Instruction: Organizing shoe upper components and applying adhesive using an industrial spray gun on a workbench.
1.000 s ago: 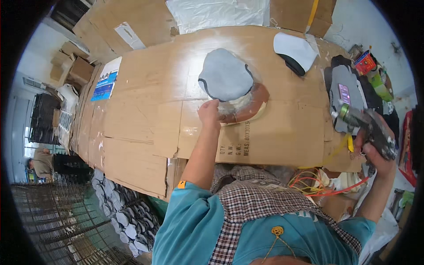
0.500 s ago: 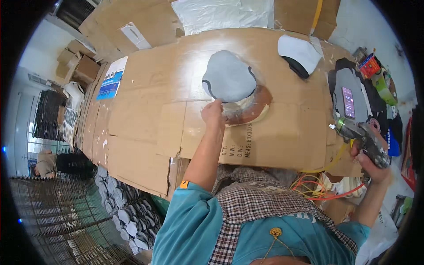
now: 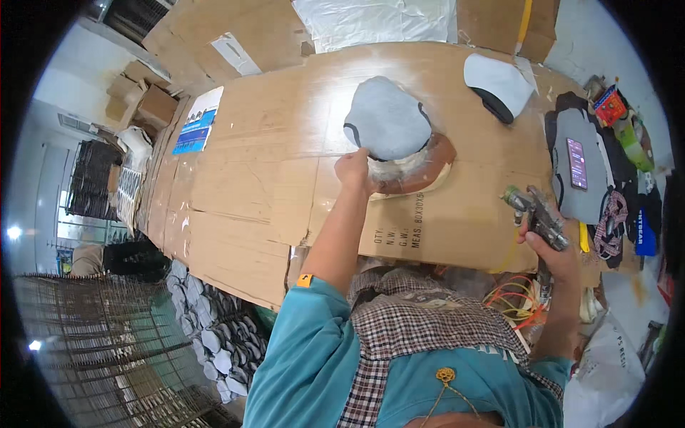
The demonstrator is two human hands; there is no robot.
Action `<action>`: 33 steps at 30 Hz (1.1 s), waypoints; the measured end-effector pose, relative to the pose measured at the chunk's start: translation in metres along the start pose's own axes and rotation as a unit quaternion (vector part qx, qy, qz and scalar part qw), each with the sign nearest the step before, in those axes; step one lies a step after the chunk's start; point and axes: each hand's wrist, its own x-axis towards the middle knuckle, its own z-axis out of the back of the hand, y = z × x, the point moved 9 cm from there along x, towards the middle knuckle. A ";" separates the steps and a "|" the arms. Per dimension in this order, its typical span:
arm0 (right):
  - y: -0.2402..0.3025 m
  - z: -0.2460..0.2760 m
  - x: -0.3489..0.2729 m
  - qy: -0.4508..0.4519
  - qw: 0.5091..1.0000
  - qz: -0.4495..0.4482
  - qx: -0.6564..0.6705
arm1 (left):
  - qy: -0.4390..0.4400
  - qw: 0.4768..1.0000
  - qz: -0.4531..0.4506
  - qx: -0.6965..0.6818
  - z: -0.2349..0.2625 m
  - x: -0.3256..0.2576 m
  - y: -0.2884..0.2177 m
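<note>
My left hand [image 3: 354, 170] reaches forward and grips the near edge of a grey rounded fabric piece [image 3: 389, 118] with a dark trim. That piece lies on a brown round stand [image 3: 428, 175] on the cardboard-covered table [image 3: 242, 178]. My right hand [image 3: 553, 250] is at the table's right front edge, closed around a metal spray gun [image 3: 536, 214] whose nozzle points left toward the stand. Coloured hoses and wires [image 3: 514, 289] hang below the gun.
A white and black fabric piece [image 3: 497, 85] lies at the far right of the table. A stack of dark pieces with a phone [image 3: 576, 162] on top sits to the right. A blue and white sheet [image 3: 194, 130] lies at left. Stacked grey pieces [image 3: 207, 324] fill a rack below the table.
My right hand has brought the spray gun leftward and nearer the table. My left hand has stayed on the grey piece.
</note>
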 end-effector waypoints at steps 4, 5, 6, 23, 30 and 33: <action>-0.022 0.003 0.000 -0.010 1.000 -0.014 -0.012 | -0.006 1.000 0.007 0.015 0.002 0.011 0.005; -0.025 0.004 0.001 -0.011 1.000 -0.012 -0.009 | -0.005 1.000 0.013 0.019 0.003 0.011 0.005; -0.030 0.006 0.002 -0.015 1.000 -0.018 0.005 | -0.005 1.000 0.012 0.021 0.005 0.011 0.003; -0.043 -0.096 0.000 0.028 0.999 -0.032 -0.022 | -0.055 0.960 -0.031 -0.272 0.318 0.063 -0.093; -0.042 -0.166 -0.008 0.057 0.994 -0.053 -0.081 | -0.215 0.907 -0.028 -0.361 0.488 0.081 0.045; -0.033 -0.186 -0.018 0.044 0.994 -0.049 -0.089 | -0.269 0.866 0.123 -0.403 0.505 0.083 0.162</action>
